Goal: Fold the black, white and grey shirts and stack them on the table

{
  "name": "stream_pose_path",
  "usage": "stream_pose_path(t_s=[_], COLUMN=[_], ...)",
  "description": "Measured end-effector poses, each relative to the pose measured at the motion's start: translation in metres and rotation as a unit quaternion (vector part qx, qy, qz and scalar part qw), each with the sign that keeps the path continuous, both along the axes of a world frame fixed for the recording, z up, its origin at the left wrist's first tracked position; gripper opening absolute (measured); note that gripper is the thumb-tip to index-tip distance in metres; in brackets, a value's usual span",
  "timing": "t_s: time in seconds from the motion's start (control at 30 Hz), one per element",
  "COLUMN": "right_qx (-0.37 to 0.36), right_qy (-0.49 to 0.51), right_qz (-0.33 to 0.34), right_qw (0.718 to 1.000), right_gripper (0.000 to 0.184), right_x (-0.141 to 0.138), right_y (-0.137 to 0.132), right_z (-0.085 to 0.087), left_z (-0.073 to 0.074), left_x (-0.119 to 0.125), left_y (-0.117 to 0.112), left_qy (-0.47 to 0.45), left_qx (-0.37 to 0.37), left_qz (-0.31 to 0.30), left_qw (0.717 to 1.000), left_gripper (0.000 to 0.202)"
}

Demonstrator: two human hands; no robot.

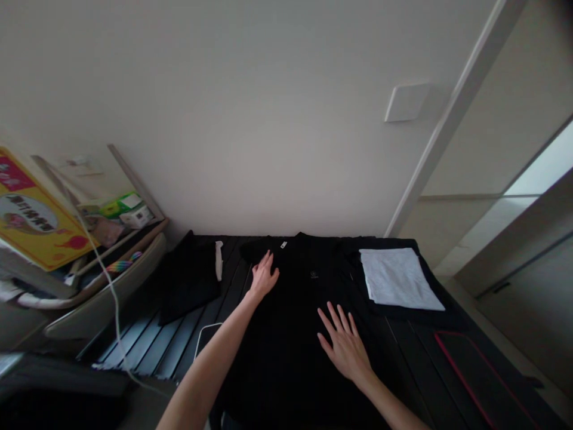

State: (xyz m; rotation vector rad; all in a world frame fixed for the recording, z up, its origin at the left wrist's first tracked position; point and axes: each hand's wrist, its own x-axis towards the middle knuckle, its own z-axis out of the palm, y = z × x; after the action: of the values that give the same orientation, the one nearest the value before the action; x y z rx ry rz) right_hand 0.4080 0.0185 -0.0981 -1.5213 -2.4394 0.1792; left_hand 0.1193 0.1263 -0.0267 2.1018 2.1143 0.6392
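Observation:
A black garment, which looks like a shirt [290, 334], lies spread over the middle of a dark slatted table [403, 346]. It has a small white tag near its top edge and a small logo on the front. My left hand [265, 276] rests on its upper left part, fingers partly spread. Lower on the right side, my right hand [344, 343] is spread flat over the cloth. Neither hand holds anything I can see.
Folded grey cloth [400, 279] lies on dark fabric at the right. A folded black cloth [190, 280] sits at the left. A red-edged dark object [478, 376] is at the front right. A white cable [117, 316] hangs by a cluttered cart [102, 301]. The wall [268, 119] stands behind.

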Motion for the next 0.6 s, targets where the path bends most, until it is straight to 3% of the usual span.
stream_pose_path(t_s=[0.13, 0.23, 0.33, 0.47, 0.6], right_qx=[-0.003, -0.005, -0.009, -0.014, -0.013], right_qy=[0.001, 0.004, 0.009, 0.015, 0.018], right_qz=[-0.003, -0.004, -0.006, -0.007, -0.005], right_qw=[1.000, 1.000, 1.000, 1.000, 1.000], right_gripper=[0.061, 0.061, 0.060, 0.060, 0.061], right_x=[0.001, 0.001, 0.001, 0.002, 0.002], right_y=[0.000, 0.001, 0.000, 0.000, 0.000], right_z=[0.001, 0.003, 0.005, 0.007, 0.008], left_z=[-0.023, -0.037, -0.038, -0.024, -0.015], left_x=[0.048, 0.063, 0.062, 0.050, 0.037], left_y=[0.008, 0.005, 0.001, -0.001, 0.009], left_qy=[0.016, 0.033, 0.038, 0.034, 0.039], left_qx=[-0.106, -0.132, -0.098, -0.034, 0.017], left_qz=[-0.112, -0.120, -0.118, -0.067, 0.069], left_qw=[0.988, 0.983, 0.987, 0.997, 0.997], left_gripper=[0.059, 0.056, 0.049, 0.040, 0.049])
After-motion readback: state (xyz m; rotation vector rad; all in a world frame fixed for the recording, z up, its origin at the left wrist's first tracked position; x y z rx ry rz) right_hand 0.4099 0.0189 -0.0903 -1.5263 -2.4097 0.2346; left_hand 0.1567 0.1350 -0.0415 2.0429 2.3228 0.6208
